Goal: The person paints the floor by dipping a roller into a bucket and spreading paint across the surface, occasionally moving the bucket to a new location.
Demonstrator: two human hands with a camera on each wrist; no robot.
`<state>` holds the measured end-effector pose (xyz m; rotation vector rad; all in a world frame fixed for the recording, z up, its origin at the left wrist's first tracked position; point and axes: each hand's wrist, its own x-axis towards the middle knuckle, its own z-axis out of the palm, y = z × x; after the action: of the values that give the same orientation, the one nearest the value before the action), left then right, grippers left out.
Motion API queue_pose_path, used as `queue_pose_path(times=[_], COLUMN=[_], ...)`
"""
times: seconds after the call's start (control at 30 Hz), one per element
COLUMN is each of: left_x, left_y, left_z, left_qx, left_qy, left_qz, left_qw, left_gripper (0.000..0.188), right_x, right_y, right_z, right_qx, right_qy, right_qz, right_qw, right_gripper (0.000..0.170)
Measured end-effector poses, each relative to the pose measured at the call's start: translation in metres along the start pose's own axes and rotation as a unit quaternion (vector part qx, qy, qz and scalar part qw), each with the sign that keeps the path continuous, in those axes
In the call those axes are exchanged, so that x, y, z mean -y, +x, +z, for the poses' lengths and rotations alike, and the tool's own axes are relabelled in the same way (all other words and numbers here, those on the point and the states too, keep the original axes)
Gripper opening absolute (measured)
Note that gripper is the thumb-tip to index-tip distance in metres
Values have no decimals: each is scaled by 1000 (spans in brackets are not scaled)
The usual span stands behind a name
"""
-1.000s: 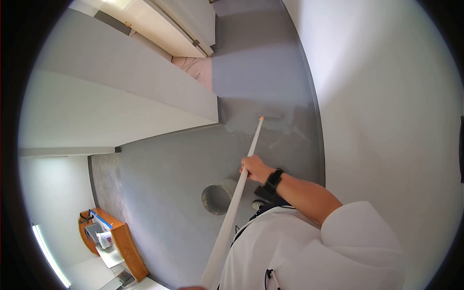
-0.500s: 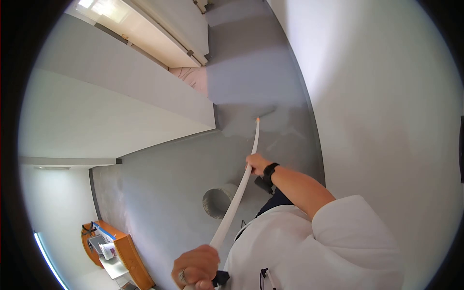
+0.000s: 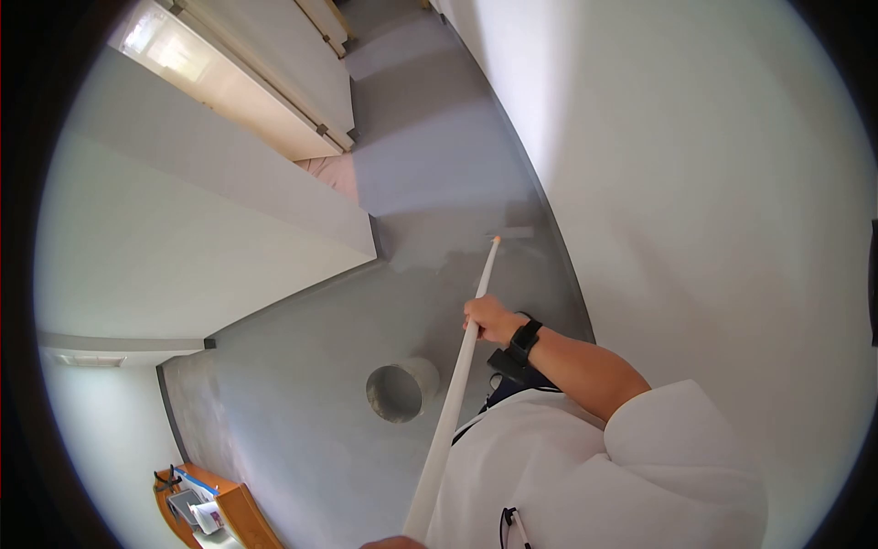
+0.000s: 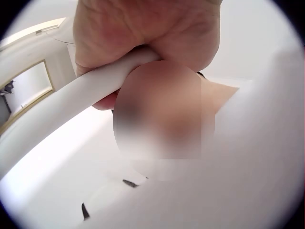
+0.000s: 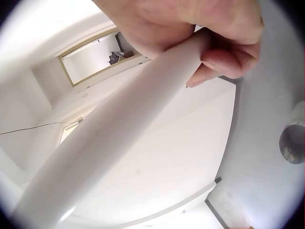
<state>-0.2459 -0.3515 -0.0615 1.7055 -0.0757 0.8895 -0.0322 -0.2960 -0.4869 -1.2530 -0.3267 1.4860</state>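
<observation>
A long white pole (image 3: 455,393) slants across the head view from the bottom edge up to a roller (image 3: 519,232) that lies on the grey floor. My right hand (image 3: 492,320), with a black band at the wrist, grips the pole partway along; in the right wrist view the right hand (image 5: 205,28) has its fingers curled round it. Only a sliver of my left hand (image 3: 393,543) shows at the bottom edge, by the pole's near end. The left wrist view shows the left hand (image 4: 147,28) wrapped round the pole (image 4: 62,100).
A round grey bucket (image 3: 401,391) stands on the floor left of the pole. White walls rise on the right (image 3: 704,229) and left (image 3: 183,210). An orange-brown wooden cabinet (image 3: 240,512) with things on it is at lower left, and a door (image 3: 238,91) at upper left.
My left hand came into view half a second ago and has dropped back to the bottom edge, still at the pole. The roller has changed its angle on the floor. The head view has turned.
</observation>
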Motion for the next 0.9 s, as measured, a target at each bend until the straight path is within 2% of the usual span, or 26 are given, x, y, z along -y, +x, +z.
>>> queue_pose_path(times=[0.03, 0.1, 0.13, 0.2, 0.23, 0.3, 0.33, 0.37, 0.43, 0.5, 0.53, 0.57, 0.6, 0.63, 0.67, 0.7, 0.77, 0.8, 0.83, 0.9], left_x=[11, 32, 43, 64, 75, 95, 106, 122, 145, 153, 156, 158, 152, 145, 134, 126, 111, 108, 112, 121], left_y=[9, 31, 42, 64, 79, 108, 111, 112, 127, 136, 140, 143, 146, 148, 161, 172, 179, 181, 182, 189], left_z=[3, 6, 11, 26, 31, 37, 37, 39, 41, 43, 43, 42, 39, 36, 38, 40, 31, 27, 31, 42], left_qx=[3, 59, 60, 30, 32, 58, 42, 43, 29, 18, 4, -9, 14, 35, 30, 25, 37, 49, 50, -15], left_qy=[-1, 1, 0, 22, 23, 17, 67, 68, 81, 102, 122, 140, 117, 95, 46, -3, -23, -41, -42, 9], left_qz=[2, -28, -29, -105, -109, -83, -102, -105, -131, -146, -157, -166, -184, -203, -175, -144, -121, -100, -101, -71], left_qw=[1000, 998, 998, 994, 993, 995, 992, 991, 988, 984, 980, 976, 976, 974, 983, 989, 992, 993, 993, 997], left_gripper=[34, 35, 35, 34, 34, 33, 22, 22, 23, 21, 20, 18, 16, 14, 23, 32, 32, 32, 32, 32], right_x=[4, 38, 44, 35, 40, 59, 67, 69, 95, 61, 29, 48, 67, 64, 59, 65, 83, 74, 49, 65], right_y=[2, 3, 10, 37, 43, 66, 86, 101, 108, 133, 144, 124, 103, 89, 75, 61, 40, 53, 77, 82], right_z=[-9, -18, -29, -59, -69, -91, -103, -118, -125, -153, -172, -160, -148, -141, -133, -122, -101, -107, -119, -119], right_qx=[27, -78, -80, -63, -62, 15, 43, 45, -103, -98, -31, -49, -83, -56, -29, -31, -23, -23, 25, 70], right_qy=[-41, 94, 96, 71, 74, 70, 42, 45, 50, 82, -69, 25, 121, 182, 240, 238, 173, 172, 29, -115], right_qz=[-56, 138, 139, 148, 151, 84, 62, 63, 144, 146, 8, 93, 173, 161, 148, 146, 153, 151, 37, -75], right_qw=[997, 983, 982, 984, 984, 994, 996, 996, 983, 981, 997, 994, 974, 968, 959, 960, 973, 973, 999, 988], right_gripper=[9, 6, 6, 6, 6, 13, 11, 11, 10, 10, 10, 8, 6, 7, 7, 7, 8, 8, 8, 8])
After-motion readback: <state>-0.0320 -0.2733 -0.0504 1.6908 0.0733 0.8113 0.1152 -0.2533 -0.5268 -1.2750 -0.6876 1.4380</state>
